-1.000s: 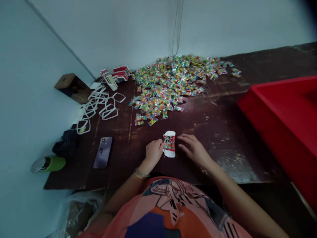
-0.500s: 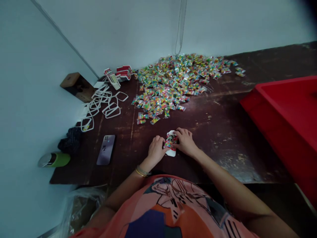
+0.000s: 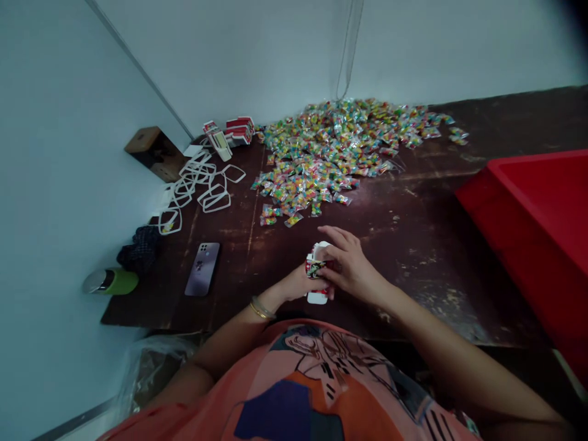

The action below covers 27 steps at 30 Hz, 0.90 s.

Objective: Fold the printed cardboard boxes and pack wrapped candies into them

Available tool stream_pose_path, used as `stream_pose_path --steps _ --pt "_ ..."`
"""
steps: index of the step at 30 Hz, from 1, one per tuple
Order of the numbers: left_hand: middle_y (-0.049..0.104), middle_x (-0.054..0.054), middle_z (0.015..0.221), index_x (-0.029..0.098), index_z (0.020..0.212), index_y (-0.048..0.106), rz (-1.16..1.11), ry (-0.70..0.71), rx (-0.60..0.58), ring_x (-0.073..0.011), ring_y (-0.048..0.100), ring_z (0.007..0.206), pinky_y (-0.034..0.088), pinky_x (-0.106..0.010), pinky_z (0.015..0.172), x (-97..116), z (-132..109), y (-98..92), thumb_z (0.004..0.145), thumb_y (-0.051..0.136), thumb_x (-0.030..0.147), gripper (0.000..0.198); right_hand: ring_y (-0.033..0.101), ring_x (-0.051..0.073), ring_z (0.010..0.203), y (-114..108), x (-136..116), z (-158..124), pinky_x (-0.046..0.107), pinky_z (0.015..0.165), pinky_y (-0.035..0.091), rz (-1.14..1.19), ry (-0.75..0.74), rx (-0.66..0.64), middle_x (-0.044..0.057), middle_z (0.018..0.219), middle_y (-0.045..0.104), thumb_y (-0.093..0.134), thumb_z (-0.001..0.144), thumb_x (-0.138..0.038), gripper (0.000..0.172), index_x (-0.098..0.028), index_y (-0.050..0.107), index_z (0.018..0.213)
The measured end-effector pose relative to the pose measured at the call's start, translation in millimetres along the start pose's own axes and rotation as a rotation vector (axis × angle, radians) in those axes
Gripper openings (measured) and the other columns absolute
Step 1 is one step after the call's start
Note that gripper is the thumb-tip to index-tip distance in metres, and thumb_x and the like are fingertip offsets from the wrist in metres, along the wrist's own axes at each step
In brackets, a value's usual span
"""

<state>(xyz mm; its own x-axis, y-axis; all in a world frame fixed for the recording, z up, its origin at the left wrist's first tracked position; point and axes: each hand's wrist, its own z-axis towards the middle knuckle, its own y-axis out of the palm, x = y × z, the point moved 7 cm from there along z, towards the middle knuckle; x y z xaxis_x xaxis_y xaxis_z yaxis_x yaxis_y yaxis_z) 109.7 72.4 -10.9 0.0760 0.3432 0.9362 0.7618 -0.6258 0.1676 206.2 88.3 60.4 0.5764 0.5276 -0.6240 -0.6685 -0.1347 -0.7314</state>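
Note:
A small printed carton (image 3: 316, 267), red with coloured pictures, is held over the table in front of my body. White flaps stick out at its upper and lower ends. My left hand (image 3: 297, 284) is closed around its lower part, thumb across the front. At the carton's upper right, my right hand (image 3: 351, 263) pinches it near the top flap, with thumb and some fingers on it and the forefinger stretched out above. The fingers partly cover the carton, and whether anything is inside cannot be seen.
Behind lies a heap of wrapped candies (image 3: 321, 153). Back left are stacked cartons (image 3: 239, 130), white loops (image 3: 215, 197) and a wooden box (image 3: 158, 153). A phone (image 3: 203, 269), dark cloth (image 3: 138, 248) and green bottle (image 3: 120, 282) lie left. A red tray (image 3: 519, 226) stands right.
The carton has gone from flattish between both hands to gripped in my left hand, which now wraps around it. My right hand has shifted onto its top end. The view has turned slightly.

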Motion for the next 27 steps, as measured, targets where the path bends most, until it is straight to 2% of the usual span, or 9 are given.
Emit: stream_pose_path --steps 4,6,8,9,13,16,18,21,27 --pt "0.061 -0.003 0.062 0.012 0.07 0.059 -0.232 -0.121 -0.075 -0.0108 0.054 0.054 0.042 -0.023 0.054 1.3 -7.5 15.2 0.065 0.07 0.027 0.019 0.042 0.03 0.123 -2.9 7.5 -3.6 0.052 0.098 0.031 0.133 0.107 -0.201 0.008 0.126 0.057 0.07 0.076 -0.027 0.018 -0.023 0.066 0.093" --pt "0.064 -0.005 0.069 0.011 0.076 0.062 -0.254 -0.173 -0.226 -0.0126 0.057 0.058 0.045 -0.024 0.056 0.9 -11.5 26.3 0.063 0.073 0.03 0.026 0.049 0.027 0.114 0.7 7.1 -5.6 0.047 0.096 0.034 0.304 0.088 -0.35 0.006 0.112 0.063 0.067 0.08 -0.03 0.009 -0.022 0.067 0.083" --pt "0.065 -0.007 0.074 0.011 0.081 0.062 -0.22 -0.188 -0.315 -0.0148 0.06 0.063 0.047 -0.026 0.06 -1.4 -14.0 31.3 0.063 0.075 0.033 0.031 0.055 0.021 0.1 3.9 3.4 -8.9 0.039 0.092 0.04 0.523 0.067 -0.475 0.003 0.095 0.064 0.065 0.083 -0.034 0.02 -0.019 0.064 0.07" --pt "0.065 -0.006 0.073 0.012 0.081 0.061 -0.175 -0.167 -0.279 -0.0146 0.059 0.063 0.048 -0.026 0.06 -3.2 -13.1 28.7 0.063 0.076 0.034 0.032 0.056 0.019 0.094 4.7 2.5 -10.8 0.035 0.088 0.042 0.618 0.075 -0.5 0.002 0.091 0.062 0.064 0.083 -0.036 0.024 -0.018 0.061 0.066" --pt "0.057 0.002 0.067 0.013 0.078 0.057 0.004 -0.029 0.152 -0.0099 0.052 0.059 0.044 -0.022 0.058 -13.9 -12.2 5.6 0.067 0.075 0.036 0.031 0.055 0.015 0.083 8.9 15.9 -24.3 0.029 0.076 0.046 0.829 0.303 -0.257 0.002 0.091 0.059 0.065 0.083 -0.037 0.019 -0.019 0.06 0.084" --pt "0.062 -0.001 0.079 0.014 0.098 0.055 0.036 0.014 0.331 -0.0124 0.057 0.069 0.046 -0.023 0.064 -23.8 -21.1 1.8 0.076 0.066 0.038 0.034 0.054 0.012 0.073 20.8 26.2 -48.8 0.024 0.065 0.045 0.944 0.487 -0.029 0.0 0.09 0.06 0.067 0.082 -0.033 0.028 -0.023 0.052 0.102" --pt "0.065 -0.003 0.091 0.017 0.114 0.047 0.046 0.083 0.422 -0.0139 0.06 0.076 0.047 -0.024 0.069 -24.9 -29.0 -1.3 0.078 0.066 0.036 0.045 0.053 0.01 0.065 33.9 29.1 -65.2 0.021 0.058 0.044 1.071 0.571 0.029 -0.002 0.085 0.06 0.068 0.081 -0.034 0.028 -0.023 0.051 0.1" --pt "0.066 -0.002 0.089 0.02 0.119 0.04 0.12 0.128 0.429 -0.0127 0.059 0.072 0.045 -0.023 0.068 -27.4 -37.9 -1.8 0.077 0.067 0.034 0.052 0.054 0.008 0.059 58.1 33.5 -85.1 0.02 0.057 0.048 1.353 0.718 0.01 -0.003 0.07 0.058 0.066 0.082 -0.038 0.022 -0.02 0.055 0.088" --pt "0.06 0.001 0.074 0.018 0.094 0.06 0.399 0.091 0.306 -0.0122 0.054 0.067 0.041 -0.023 0.066 -25.4 -53.7 6.5 0.083 0.058 0.035 0.021 0.057 0.004 0.055 96.4 37.1 -106.7 0.014 0.058 0.053 1.798 1.042 -0.108 -0.005 0.072 0.061 0.078 0.067 -0.015 0.027 -0.017 0.059 0.085"
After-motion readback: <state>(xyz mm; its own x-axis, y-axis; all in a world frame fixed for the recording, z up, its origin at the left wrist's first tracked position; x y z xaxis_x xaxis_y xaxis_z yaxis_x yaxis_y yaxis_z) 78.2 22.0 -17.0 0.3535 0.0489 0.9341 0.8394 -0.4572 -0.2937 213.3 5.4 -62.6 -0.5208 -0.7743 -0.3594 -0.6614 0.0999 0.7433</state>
